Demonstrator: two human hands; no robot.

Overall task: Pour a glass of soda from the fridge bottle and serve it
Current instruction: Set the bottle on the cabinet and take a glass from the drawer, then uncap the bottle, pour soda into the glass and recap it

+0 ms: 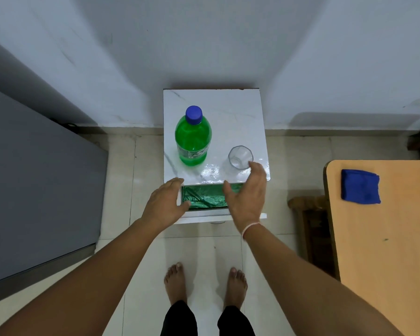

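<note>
A green soda bottle [193, 139] with a blue cap stands upright on the left half of a small white marble-topped cabinet [238, 112]. An empty clear glass [240, 157] stands near the top's front right corner. My right hand [247, 192] hovers open just in front of the glass, fingertips close to its rim, touching nothing. My left hand [166, 202] is open at the cabinet's front left edge, over a pulled-out drawer [204, 198] lined with green plastic.
A grey fridge [39, 180] stands at the left. A wooden table [383, 238] at the right carries a folded blue cloth [360, 186]. A dark wooden piece [308, 226] sits between cabinet and table. My bare feet stand on pale floor tiles.
</note>
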